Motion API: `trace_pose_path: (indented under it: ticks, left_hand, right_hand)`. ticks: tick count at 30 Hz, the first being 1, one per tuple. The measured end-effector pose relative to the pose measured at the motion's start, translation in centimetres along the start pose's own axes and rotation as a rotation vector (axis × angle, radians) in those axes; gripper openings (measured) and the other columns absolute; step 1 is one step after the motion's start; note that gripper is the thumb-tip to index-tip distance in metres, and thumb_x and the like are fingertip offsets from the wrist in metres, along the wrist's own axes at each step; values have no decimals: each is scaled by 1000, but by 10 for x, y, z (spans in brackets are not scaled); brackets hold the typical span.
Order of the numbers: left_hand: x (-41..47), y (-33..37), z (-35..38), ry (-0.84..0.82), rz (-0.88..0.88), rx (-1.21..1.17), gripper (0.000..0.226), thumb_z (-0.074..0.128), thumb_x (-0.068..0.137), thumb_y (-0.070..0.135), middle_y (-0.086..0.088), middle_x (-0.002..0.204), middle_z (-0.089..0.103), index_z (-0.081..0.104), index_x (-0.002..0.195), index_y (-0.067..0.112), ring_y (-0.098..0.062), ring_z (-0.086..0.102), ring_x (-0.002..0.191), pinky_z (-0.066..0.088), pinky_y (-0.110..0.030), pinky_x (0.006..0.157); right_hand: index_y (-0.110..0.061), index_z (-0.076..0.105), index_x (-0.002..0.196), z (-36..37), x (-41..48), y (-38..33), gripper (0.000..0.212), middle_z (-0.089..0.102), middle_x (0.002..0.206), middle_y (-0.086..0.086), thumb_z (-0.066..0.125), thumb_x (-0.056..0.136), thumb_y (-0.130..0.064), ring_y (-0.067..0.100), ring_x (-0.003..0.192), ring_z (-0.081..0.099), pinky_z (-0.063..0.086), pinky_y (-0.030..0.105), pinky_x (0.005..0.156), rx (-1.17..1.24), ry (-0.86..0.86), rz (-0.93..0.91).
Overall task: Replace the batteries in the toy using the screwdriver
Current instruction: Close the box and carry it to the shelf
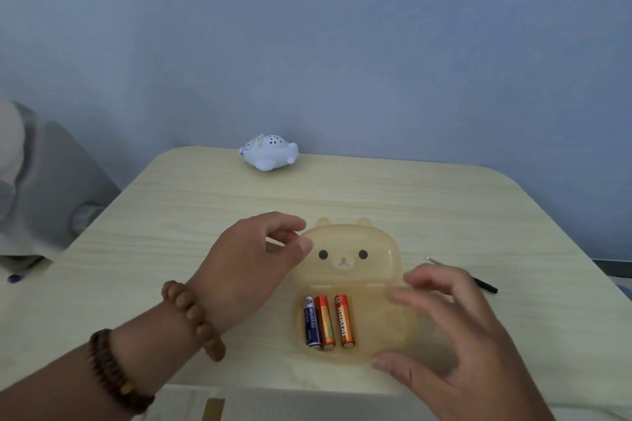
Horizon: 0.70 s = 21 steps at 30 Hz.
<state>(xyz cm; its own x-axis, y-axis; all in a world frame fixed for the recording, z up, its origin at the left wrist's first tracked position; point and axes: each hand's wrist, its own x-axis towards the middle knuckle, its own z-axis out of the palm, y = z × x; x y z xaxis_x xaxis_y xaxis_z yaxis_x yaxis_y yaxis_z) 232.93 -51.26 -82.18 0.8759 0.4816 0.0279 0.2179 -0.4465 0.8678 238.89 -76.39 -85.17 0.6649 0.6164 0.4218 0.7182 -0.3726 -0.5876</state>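
Note:
A white toy (270, 153) shaped like a small plane sits at the table's far edge, out of reach of both hands. A translucent yellow bear-shaped tray (345, 243) lies in front of me. Its lower compartment holds three batteries: one blue (312, 321) and two orange (334, 321). My left hand (254, 261) touches the tray's upper left rim with thumb and fingertips. My right hand (448, 325) hovers, blurred, over the tray's right side with fingers spread. A thin screwdriver (478, 281) with a black handle lies right of the tray, partly hidden behind my right hand.
The pale wooden table (171, 215) has rounded far corners against a blue wall. A grey chair or cushion (51, 181) stands off the left edge. Beaded bracelets circle my left wrist.

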Motion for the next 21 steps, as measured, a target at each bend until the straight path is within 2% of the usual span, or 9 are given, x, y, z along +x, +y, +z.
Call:
trace_pose_path:
  ticks: [3,6,9,11,13,15,17,19,21]
  left_hand:
    - [-6,8,-3,-10,-14,-178,15,69,88,33,7,93,76,75,99,27,-15,76,82,61,-39,83]
    - [-14,16,-11,-44,10,-295,21,67,83,36,4,95,76,76,94,22,-15,76,86,62,-35,81]
    - [-19,19,-21,-160,85,-212,14,74,80,30,2,97,77,75,92,23,-18,75,90,59,-38,86]
    - [-20,19,-26,-305,98,-225,14,79,77,20,0,102,77,74,90,20,-17,75,95,60,-35,87]
    - [-20,16,-29,-424,103,-229,20,83,71,9,2,111,74,74,87,17,-16,72,104,58,-32,89]
    - [-19,12,-32,-459,133,-144,29,88,67,6,6,116,70,74,88,20,-14,70,109,57,-31,92]
    - [-18,11,-32,-460,177,-22,44,93,62,9,8,117,67,73,97,28,-11,67,111,55,-29,95]
    - [-18,10,-31,-460,186,64,61,96,58,16,14,118,67,69,107,40,-6,65,112,54,-25,95]
    - [-20,11,-31,-470,149,88,72,97,55,20,22,118,67,64,112,50,-1,66,109,53,-26,96]
  right_hand:
    - [-54,49,127,2,2,-2,94,55,132,-32,75,41,-85,-12,120,53,38,-1,93,103,-30,225]
    - [-56,38,135,2,5,-4,113,55,129,-41,60,32,-99,-19,119,50,41,9,91,115,-89,309]
    - [-57,32,139,1,6,-8,120,52,129,-43,58,30,-100,-22,118,48,40,10,89,118,-102,359]
    - [-58,30,139,1,6,-12,122,46,128,-48,67,29,-93,-26,118,43,38,5,87,104,-107,382]
    - [-62,28,137,3,7,-16,117,46,119,-50,80,33,-79,-30,116,38,35,-3,85,98,-110,399]
    - [-68,26,130,3,8,-17,112,45,117,-47,78,32,-79,-30,117,36,32,-6,85,67,-114,379]
    - [-72,25,125,2,10,-17,104,37,126,-45,69,32,-84,-25,121,34,35,-1,85,15,-153,349]
    - [-72,24,126,-3,12,-16,100,29,132,-43,65,36,-89,-21,126,30,36,2,86,-19,-236,311]
    - [-72,26,129,-9,15,-14,99,28,135,-41,64,40,-92,-16,132,28,36,5,89,-14,-314,261]
